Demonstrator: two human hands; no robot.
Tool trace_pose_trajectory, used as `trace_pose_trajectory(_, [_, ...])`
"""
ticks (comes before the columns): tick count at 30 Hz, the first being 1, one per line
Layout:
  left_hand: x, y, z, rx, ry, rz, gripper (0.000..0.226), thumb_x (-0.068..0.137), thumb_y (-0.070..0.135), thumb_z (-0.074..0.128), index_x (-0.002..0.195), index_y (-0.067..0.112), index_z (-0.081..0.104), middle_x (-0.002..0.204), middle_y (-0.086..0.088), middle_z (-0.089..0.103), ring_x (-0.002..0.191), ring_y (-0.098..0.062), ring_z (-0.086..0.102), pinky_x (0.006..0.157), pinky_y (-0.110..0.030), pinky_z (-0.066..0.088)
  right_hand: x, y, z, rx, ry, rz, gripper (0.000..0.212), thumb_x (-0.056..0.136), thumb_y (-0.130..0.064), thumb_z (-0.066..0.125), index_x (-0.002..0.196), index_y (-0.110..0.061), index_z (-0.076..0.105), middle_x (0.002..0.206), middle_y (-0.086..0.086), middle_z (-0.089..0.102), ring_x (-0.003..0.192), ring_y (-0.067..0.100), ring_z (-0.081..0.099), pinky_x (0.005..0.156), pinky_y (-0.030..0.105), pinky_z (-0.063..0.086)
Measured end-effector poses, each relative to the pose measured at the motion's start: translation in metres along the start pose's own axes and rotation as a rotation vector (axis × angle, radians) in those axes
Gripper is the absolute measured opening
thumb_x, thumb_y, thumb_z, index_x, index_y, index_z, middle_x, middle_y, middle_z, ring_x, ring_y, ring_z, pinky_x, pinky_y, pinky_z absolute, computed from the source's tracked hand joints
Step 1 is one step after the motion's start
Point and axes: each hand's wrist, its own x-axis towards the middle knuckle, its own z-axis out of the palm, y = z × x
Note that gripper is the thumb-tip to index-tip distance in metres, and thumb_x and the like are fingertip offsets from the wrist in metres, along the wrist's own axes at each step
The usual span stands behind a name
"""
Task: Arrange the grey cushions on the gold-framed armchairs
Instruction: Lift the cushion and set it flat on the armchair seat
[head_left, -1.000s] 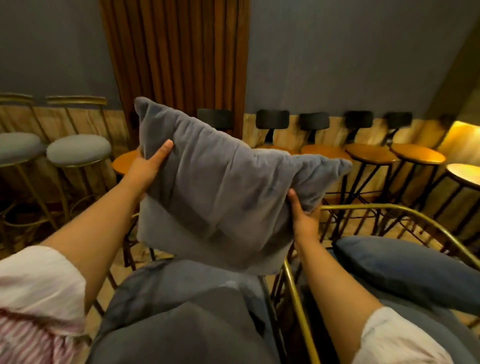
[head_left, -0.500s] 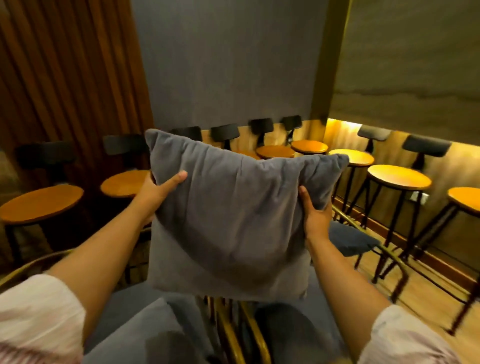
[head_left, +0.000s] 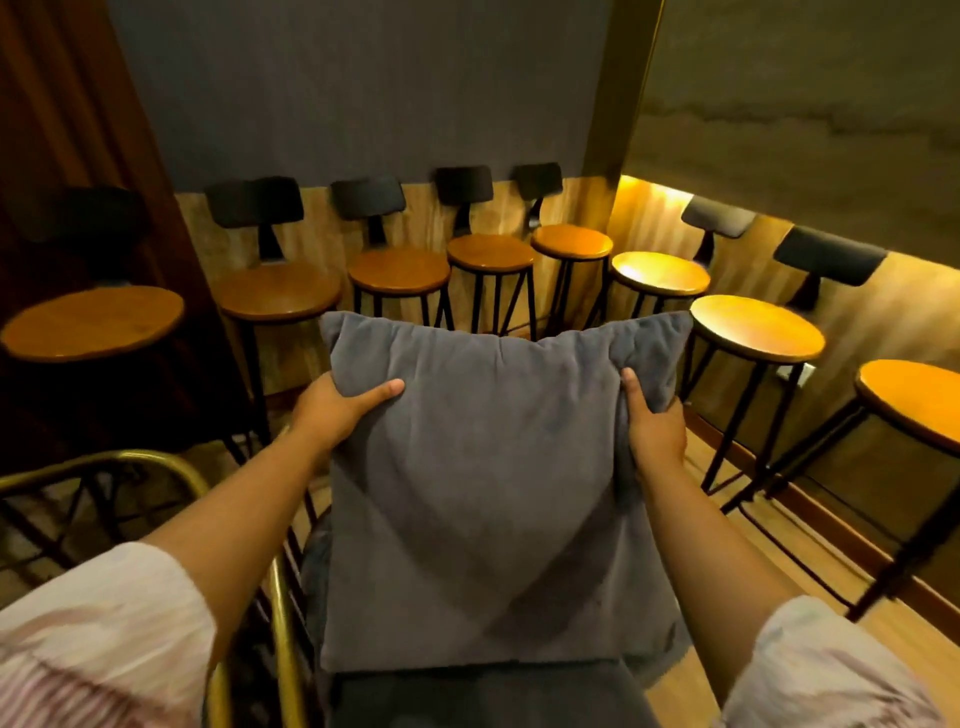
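A square grey cushion (head_left: 488, 493) stands upright in front of me, held by its two upper sides. My left hand (head_left: 337, 410) grips its left edge with the thumb across the front. My right hand (head_left: 652, 426) grips its right edge. The cushion's lower edge meets the dark grey seat (head_left: 483, 696) of a gold-framed armchair (head_left: 283, 634) below me. The gold rail of a second armchair (head_left: 104, 462) curves at the left. Most of both armchairs is hidden.
Round wooden stools with dark backrests (head_left: 397, 270) line the far wall and the right wall (head_left: 756, 327). Their black metal legs stand close behind the cushion. Wooden floor (head_left: 779, 545) shows at the right, between the armchair and the stools.
My view has swung right and tipped down. The cushion has come lower, from chest height down to the armchair seat, with both hands still holding its sides.
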Motion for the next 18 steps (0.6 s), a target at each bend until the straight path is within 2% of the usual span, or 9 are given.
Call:
trace_pose_trajectory(1, [0.013,-0.004,0.010,0.031,-0.013,-0.006,0.098,0.059,0.062,0.075,0.139,0.016,0.043,0.142,-0.012,0.051,0.127,-0.035,0.049,0.101,-0.047,0.045,0.015,0.006,0.008,-0.061,-0.010,-0.001,0.085,0.075,-0.068,0.055,0.139,-0.016,0.038,0.141,0.015,0.049,0.127,0.041,0.046,0.105,0.052,0.039])
trace_pose_trajectory(2, [0.025,-0.008,0.021,0.048,-0.043,0.000,0.106,0.060,0.061,0.075,0.147,0.019,0.030,0.149,-0.012,0.042,0.133,-0.035,0.043,0.104,-0.049,0.041,0.027,0.014,0.016,-0.123,-0.026,-0.019,0.082,0.080,-0.064,0.053,0.142,-0.015,0.033,0.144,0.017,0.046,0.129,0.042,0.044,0.105,0.051,0.037])
trace_pose_trajectory(4, [0.039,-0.018,0.048,0.122,-0.127,0.029,0.128,0.061,0.056,0.078,0.150,0.030,-0.011,0.162,-0.009,0.007,0.146,-0.036,0.018,0.114,-0.053,0.026,0.041,0.037,0.035,-0.271,-0.106,-0.099,0.080,0.087,-0.059,0.045,0.150,-0.017,0.018,0.152,0.018,0.032,0.138,0.041,0.032,0.110,0.051,0.030])
trace_pose_trajectory(5, [0.042,-0.026,0.064,0.227,-0.163,0.030,0.134,0.062,0.054,0.078,0.145,0.034,-0.025,0.162,-0.007,-0.012,0.148,-0.038,0.004,0.117,-0.055,0.018,0.041,0.051,0.043,-0.372,-0.162,-0.131,0.081,0.089,-0.059,0.040,0.152,-0.020,0.009,0.158,0.016,0.020,0.144,0.037,0.021,0.114,0.052,0.022])
trace_pose_trajectory(6, [0.042,-0.034,0.081,0.351,-0.189,0.006,0.135,0.062,0.057,0.076,0.142,0.039,-0.031,0.159,-0.006,-0.026,0.147,-0.041,-0.008,0.117,-0.058,0.012,0.039,0.067,0.049,-0.477,-0.209,-0.149,0.081,0.090,-0.062,0.035,0.152,-0.023,0.001,0.161,0.012,0.007,0.148,0.032,0.008,0.117,0.054,0.013])
trace_pose_trajectory(7, [0.042,-0.043,0.096,0.447,-0.208,-0.032,0.133,0.061,0.063,0.073,0.139,0.042,-0.032,0.155,-0.006,-0.034,0.145,-0.044,-0.016,0.116,-0.061,0.007,0.037,0.081,0.053,-0.561,-0.241,-0.156,0.081,0.089,-0.065,0.031,0.151,-0.027,-0.005,0.162,0.008,-0.003,0.149,0.028,-0.002,0.118,0.055,0.006])
trace_pose_trajectory(9, [0.045,-0.061,0.114,0.527,-0.214,-0.084,0.128,0.060,0.072,0.065,0.138,0.046,-0.032,0.153,-0.005,-0.040,0.142,-0.046,-0.022,0.115,-0.065,0.004,0.035,0.103,0.057,-0.650,-0.265,-0.161,0.082,0.086,-0.069,0.027,0.149,-0.033,-0.011,0.162,0.004,-0.011,0.149,0.023,-0.010,0.117,0.058,0.001])
trace_pose_trajectory(18, [0.074,-0.081,0.124,0.558,-0.206,-0.138,0.123,0.059,0.076,0.061,0.140,0.047,-0.027,0.155,-0.004,-0.036,0.143,-0.045,-0.021,0.115,-0.064,0.003,0.051,0.123,0.078,-0.752,-0.251,-0.156,0.082,0.085,-0.072,0.026,0.149,-0.035,-0.011,0.162,0.004,-0.008,0.149,0.023,-0.010,0.113,0.063,0.000])
